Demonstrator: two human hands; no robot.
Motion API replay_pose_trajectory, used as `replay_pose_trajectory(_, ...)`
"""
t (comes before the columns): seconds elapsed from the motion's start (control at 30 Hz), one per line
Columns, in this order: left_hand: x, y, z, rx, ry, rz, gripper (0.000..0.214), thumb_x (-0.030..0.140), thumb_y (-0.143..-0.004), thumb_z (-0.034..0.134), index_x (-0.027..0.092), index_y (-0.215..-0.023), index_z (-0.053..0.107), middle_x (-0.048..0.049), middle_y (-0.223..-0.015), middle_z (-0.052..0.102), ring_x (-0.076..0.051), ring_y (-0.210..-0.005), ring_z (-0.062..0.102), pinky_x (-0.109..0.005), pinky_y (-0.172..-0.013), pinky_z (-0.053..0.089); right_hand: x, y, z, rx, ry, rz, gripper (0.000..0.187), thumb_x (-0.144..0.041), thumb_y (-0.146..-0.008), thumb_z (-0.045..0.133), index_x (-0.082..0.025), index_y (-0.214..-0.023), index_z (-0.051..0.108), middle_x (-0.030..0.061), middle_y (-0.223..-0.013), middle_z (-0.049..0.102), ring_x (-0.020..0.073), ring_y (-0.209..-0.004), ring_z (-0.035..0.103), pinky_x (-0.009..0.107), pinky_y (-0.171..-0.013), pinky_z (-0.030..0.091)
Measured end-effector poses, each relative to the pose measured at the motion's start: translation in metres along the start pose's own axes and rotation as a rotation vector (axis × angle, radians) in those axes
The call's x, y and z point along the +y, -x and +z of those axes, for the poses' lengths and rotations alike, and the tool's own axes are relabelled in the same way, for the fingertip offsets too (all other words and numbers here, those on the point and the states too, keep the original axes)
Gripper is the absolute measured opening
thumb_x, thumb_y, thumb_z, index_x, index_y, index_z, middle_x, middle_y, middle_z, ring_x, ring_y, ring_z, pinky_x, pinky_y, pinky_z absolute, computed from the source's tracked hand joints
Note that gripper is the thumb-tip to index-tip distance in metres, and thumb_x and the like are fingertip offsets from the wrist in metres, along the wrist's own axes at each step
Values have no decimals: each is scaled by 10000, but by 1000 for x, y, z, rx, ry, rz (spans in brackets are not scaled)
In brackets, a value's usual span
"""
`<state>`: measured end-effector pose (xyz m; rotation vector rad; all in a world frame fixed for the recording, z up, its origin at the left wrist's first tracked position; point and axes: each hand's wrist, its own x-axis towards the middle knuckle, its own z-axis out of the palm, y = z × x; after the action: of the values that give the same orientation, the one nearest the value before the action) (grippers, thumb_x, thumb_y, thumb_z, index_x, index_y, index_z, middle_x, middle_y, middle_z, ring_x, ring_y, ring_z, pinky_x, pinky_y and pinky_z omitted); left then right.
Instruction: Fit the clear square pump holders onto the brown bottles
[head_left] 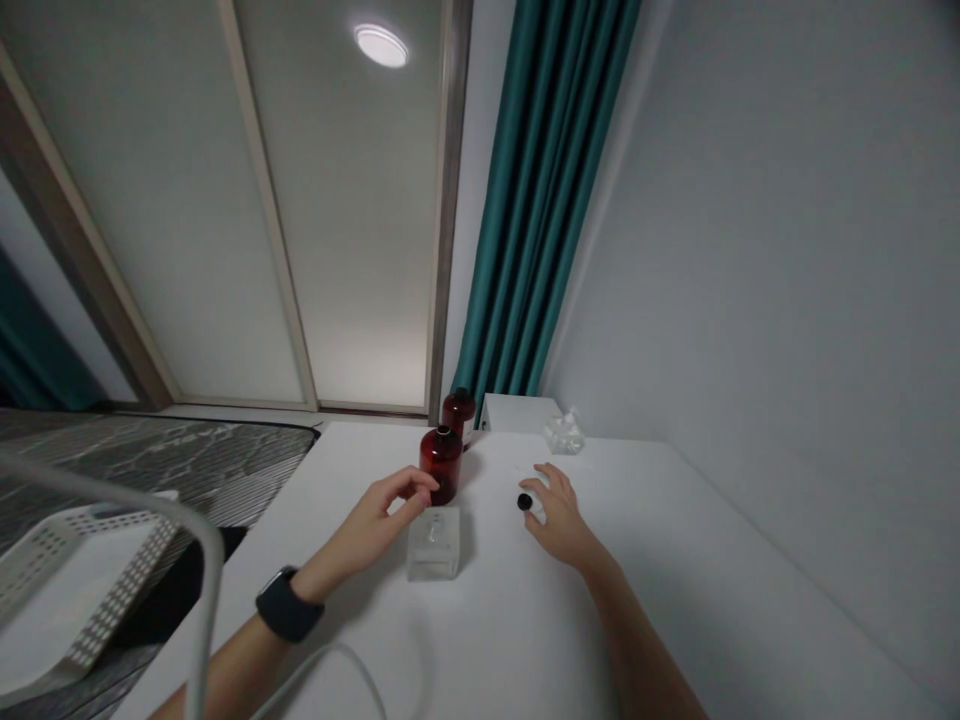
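Observation:
My left hand (pixel 391 508) hovers with curved fingers over a clear square glass bottle (pixel 433 556), its fingertips beside a dark red glass bottle (pixel 441 462) with an open neck. I cannot tell whether the fingers touch the red bottle. No object shows in this hand. On the right, my right hand (pixel 559 515) is low over the white table, thumb and fingers apart around a small black cap (pixel 524 502). A narrow gap seems to separate the cap from the fingertips. Behind the first stands a second dark red bottle (pixel 459 410).
A clear faceted glass object (pixel 564 433) sits near the far edge of the white table (pixel 510 640), before a white box (pixel 517 411). A white cable (pixel 322 655) and bent white tube (pixel 214 560) cross the near left. A white basket (pixel 90 590) is lower left.

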<state>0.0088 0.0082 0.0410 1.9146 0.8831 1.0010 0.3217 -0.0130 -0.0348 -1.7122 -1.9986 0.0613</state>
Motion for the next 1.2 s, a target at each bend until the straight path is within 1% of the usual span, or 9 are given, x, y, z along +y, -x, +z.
replay_pose_trajectory(0.13,-1,5,-5,-23,-111,64,242,389,-951,520,199,-976,668,-42,-910,690,-203,-847,630,-305,-773,491,5,-1,5,9,-30,24,530,-104,-732,537,-182,-1255,569,156,-1399,451,298,-1367,377,487,-1126,323)
replay_pose_trajectory(0.23,-7,11,-6,55,-183,183,219,350,-950,503,189,-945,652,-54,-902,662,-208,-844,607,-313,-773,486,7,-2,8,14,-36,40,616,-90,-751,506,-187,-1359,481,153,-1422,421,283,-1363,384,476,-1119,337)
replay_pose_trajectory(0.33,-15,17,-3,93,-207,235,211,322,-957,475,185,-993,631,-61,-908,638,-213,-842,590,-325,-770,487,8,-4,9,23,-39,61,633,-84,-786,470,-201,-1406,426,145,-1437,406,271,-1359,388,462,-1115,341)
replay_pose_trajectory(0.6,-33,20,11,22,-290,263,294,331,-945,475,199,-1193,561,-111,-1104,584,-263,-1007,558,-402,-886,487,17,1,9,-78,12,150,558,-76,-742,490,-264,-1258,592,107,-1254,541,296,-1188,498,474,-1003,389)
replay_pose_trajectory(0.73,-41,20,9,-58,-312,254,420,321,-907,552,219,-1309,484,-112,-1191,563,-270,-1055,559,-418,-929,489,22,3,2,-145,6,131,602,-88,-739,513,-299,-1300,574,79,-1219,582,275,-1141,515,430,-981,398)
replay_pose_trajectory(0.83,-44,21,6,-120,-319,254,514,334,-879,608,235,-1357,446,-110,-1237,559,-282,-1100,566,-415,-945,495,26,4,-4,-167,-13,105,596,-74,-758,495,-293,-1307,567,73,-1222,596,260,-1136,525,405,-975,408)
replay_pose_trajectory(0.93,-45,22,6,-162,-307,266,528,339,-873,627,230,-1358,449,-119,-1275,549,-287,-1139,567,-407,-969,491,26,4,-9,-160,-35,84,536,-70,-782,483,-283,-1260,596,70,-1208,613,260,-1127,536,407,-971,420)
replay_pose_trajectory(1.03,-45,22,7,-165,-302,248,505,347,-868,633,214,-1333,486,-128,-1258,567,-295,-1139,577,-410,-975,490,21,1,-12,-118,-64,59,503,-68,-795,478,-269,-1240,601,71,-1193,629,269,-1114,543,424,-967,428)
replay_pose_trajectory(1.2,-44,22,7,-161,-324,206,535,377,-843,654,213,-1330,506,-132,-1250,584,-309,-1128,583,-424,-965,497,-8,-6,-14,-10,-139,-22,443,-110,-869,443,-249,-1271,566,90,-1290,597,272,-1190,514,452,-1036,398)
